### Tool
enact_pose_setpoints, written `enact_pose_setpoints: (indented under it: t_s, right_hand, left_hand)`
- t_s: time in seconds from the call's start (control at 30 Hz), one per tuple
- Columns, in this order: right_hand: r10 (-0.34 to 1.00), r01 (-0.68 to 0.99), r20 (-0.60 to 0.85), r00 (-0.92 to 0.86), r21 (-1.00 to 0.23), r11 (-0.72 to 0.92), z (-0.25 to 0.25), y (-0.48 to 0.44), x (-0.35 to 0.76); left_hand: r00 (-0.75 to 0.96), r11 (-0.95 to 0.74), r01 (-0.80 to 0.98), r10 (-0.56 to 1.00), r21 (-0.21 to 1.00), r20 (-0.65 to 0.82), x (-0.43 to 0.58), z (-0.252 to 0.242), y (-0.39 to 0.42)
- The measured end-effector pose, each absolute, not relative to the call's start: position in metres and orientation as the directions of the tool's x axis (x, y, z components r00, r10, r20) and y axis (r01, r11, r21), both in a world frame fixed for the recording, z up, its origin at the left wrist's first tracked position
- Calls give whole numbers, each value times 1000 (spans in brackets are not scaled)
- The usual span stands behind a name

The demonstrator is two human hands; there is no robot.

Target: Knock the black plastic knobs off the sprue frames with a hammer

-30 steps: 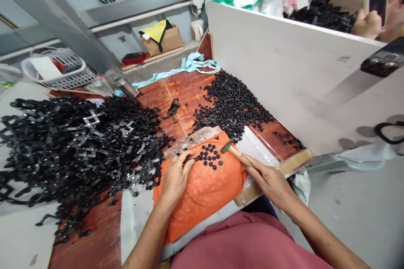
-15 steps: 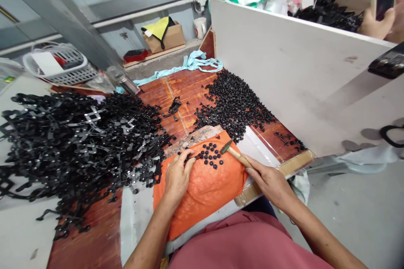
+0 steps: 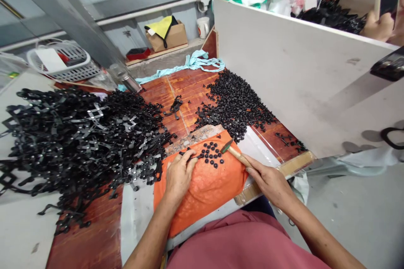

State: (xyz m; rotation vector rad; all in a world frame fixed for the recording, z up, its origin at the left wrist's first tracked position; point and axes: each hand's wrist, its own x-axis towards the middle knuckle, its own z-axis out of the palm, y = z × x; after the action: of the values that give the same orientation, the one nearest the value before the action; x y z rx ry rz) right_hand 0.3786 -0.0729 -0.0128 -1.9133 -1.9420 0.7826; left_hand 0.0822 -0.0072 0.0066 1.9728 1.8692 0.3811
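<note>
Slightly shifted since the earlier frame is my viewpoint; both hands and the tool keep their places over the smooth orange cloth, the landmark throughout. My left hand, at the cloth's upper left, has thumb and fingers drawn nearly together on a thin black jointed part, largely hidden by the fingers. My right hand, just off the cloth's right edge, is wrapped around the wooden handle of a small hammer with a dark greenish head. That head lies over the cloth's upper right; whether it touches cannot be told. Small round black discs sit in a cluster on the cloth, between part and hammer. Left of the cloth: a heap of black jointed linkages. Beyond it: a mound of small black studs.
</note>
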Motion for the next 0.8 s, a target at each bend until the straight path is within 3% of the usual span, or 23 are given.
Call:
enact_pose_setpoints:
  t_s: [0.2,0.4,0.67,0.8]
  right_hand:
    - [990,839,-75,-120,-540,60,5,-69,370]
    - [987,858,-11,-158,-497,132,9,-65,361]
    - [970,887,-31,-241,-412,207,17,-57,347]
    - [955,868,65,-289,-402,291,26,-53,339]
  left_hand:
    - [66,-50,945,997,322,-39,87,12,-6]
    - [48,-27,947,997,322,-59,88,10,-7]
    - [67,-54,958,997,280,-39,85,12,-7]
    - [60,-48,961,998,272,-36,86,13,-7]
